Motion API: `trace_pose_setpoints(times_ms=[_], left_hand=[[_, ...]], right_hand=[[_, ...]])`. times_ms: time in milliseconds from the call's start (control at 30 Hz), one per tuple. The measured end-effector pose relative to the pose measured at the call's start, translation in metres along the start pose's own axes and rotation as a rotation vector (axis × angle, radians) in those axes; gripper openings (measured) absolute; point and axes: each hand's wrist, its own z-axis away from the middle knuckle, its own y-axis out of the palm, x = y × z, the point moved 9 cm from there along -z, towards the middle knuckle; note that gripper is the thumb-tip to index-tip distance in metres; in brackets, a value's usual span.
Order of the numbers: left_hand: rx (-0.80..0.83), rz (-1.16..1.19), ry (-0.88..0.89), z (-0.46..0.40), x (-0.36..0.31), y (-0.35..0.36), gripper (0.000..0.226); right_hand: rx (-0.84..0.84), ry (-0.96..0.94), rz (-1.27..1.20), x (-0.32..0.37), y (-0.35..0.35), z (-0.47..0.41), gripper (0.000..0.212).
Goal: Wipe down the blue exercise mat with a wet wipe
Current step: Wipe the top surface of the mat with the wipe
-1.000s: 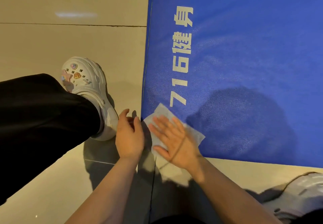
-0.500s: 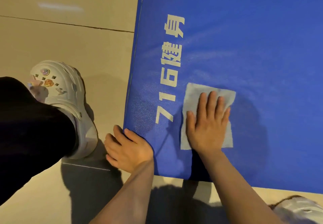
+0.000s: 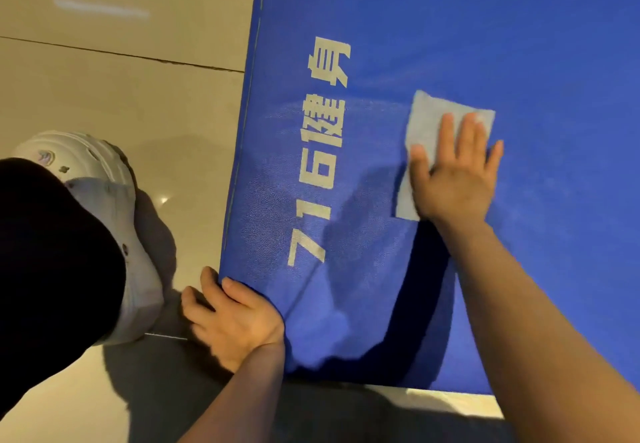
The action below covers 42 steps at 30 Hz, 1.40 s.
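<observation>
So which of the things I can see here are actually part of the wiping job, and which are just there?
Part of the job:
- blue mat
- wet wipe
- right hand, flat on the wipe
- left hand, at the mat's near corner

Just there:
- white clog on the person's foot
- black trouser leg
- tiled floor
- white lettering printed on the mat

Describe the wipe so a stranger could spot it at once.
Find the blue mat on the tiled floor, then the white lettering along its left side. Right of that lettering, under the flat right hand, lies the wipe: the only pale, thin rectangle on the blue.
</observation>
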Motion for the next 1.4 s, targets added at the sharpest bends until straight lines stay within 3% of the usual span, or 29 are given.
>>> trace_pose_setpoints(times_ms=[100,200,367,433,533,600,700,800,900,1000,1100,1233,1333,1400], left_hand=[[-0.016,0.003,0.014,0.000,0.001,0.001,0.053],[-0.044,0.005,0.019,0.001,-0.001,-0.002,0.055],[-0.007,0.046,-0.005,0.002,-0.003,-0.001,0.057],[0.017,0.071,-0.020,0.002,-0.003,-0.001,0.058],[0.021,0.093,-0.035,0.002,-0.002,-0.002,0.060],[0.021,0.086,-0.035,0.001,0.000,-0.001,0.060],[0.010,0.085,-0.025,0.001,0.000,-0.001,0.059],[0.004,0.084,-0.031,0.002,-0.001,-0.002,0.057],[-0.015,0.066,-0.013,0.003,-0.001,-0.002,0.055],[-0.029,0.081,-0.011,0.003,-0.002,-0.003,0.055],[-0.018,0.104,-0.014,0.002,-0.004,-0.002,0.054],[0.007,0.088,-0.022,0.001,0.000,0.000,0.059],[-0.011,0.099,-0.010,-0.001,0.003,0.001,0.062],[-0.027,0.087,0.002,0.000,0.002,0.001,0.064]], right_hand=[[0.038,0.376,0.003,-0.088,-0.009,0.013,0.078],[-0.051,0.414,-0.058,-0.061,-0.005,0.030,0.076],[-0.047,-0.180,-0.101,0.134,0.016,0.076,0.068],[0.030,-0.407,-0.070,0.196,0.022,0.103,0.067],[0.078,-0.610,-0.035,0.193,0.025,0.095,0.068],[0.016,-0.496,-0.039,0.136,0.018,0.064,0.069],[-0.038,-0.088,-0.023,0.015,0.004,0.026,0.074],[0.045,0.337,-0.049,-0.090,-0.009,0.021,0.082],[0.000,0.437,-0.041,-0.097,-0.012,0.034,0.081],[-0.040,0.230,-0.071,-0.021,-0.003,0.043,0.074],[-0.044,-0.174,-0.077,0.093,0.008,0.063,0.065],[0.136,-0.671,-0.174,0.203,0.023,0.093,0.063],[0.089,-0.774,-0.147,0.194,0.019,0.054,0.063],[0.039,-0.602,-0.096,0.152,0.007,-0.004,0.065]])
